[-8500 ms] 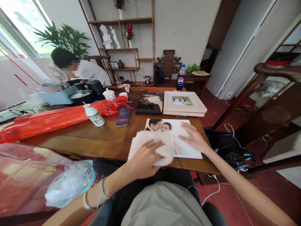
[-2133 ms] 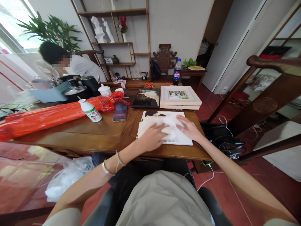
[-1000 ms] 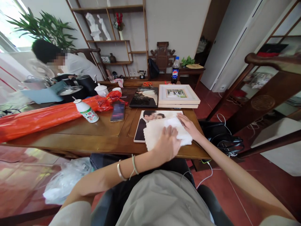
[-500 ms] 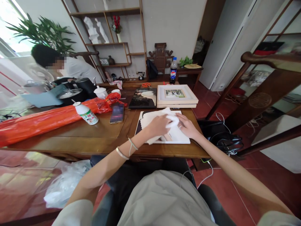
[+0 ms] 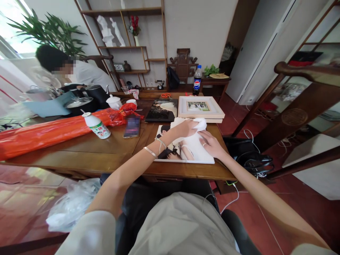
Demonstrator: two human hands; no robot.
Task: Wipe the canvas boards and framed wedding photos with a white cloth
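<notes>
On the wooden table before me lies a flat photo panel (image 5: 187,152) with a white edge, showing people in dark and pale clothes. My left hand (image 5: 187,128) reaches across it, closed on a white cloth (image 5: 201,124) bunched at the panel's far right. Part of the cloth is hidden beneath the fingers. Resting on the right side of the panel, my right hand (image 5: 211,144) has its fingers stretched out flat, just nearer me than the cloth. A ring shows on it, and it holds nothing.
Behind the panel are stacked picture frames (image 5: 202,115) and a dark photo panel (image 5: 162,110). A cola bottle (image 5: 197,81) stands behind them. Leftward are a phone (image 5: 132,126), a white bottle (image 5: 96,125) and a long red plastic-wrapped bundle (image 5: 47,132). Another person leans over at far left.
My left hand has moved with the cloth away from me and to the right, uncovering more of the picture's left and lower part. My right hand stays almost in place.
</notes>
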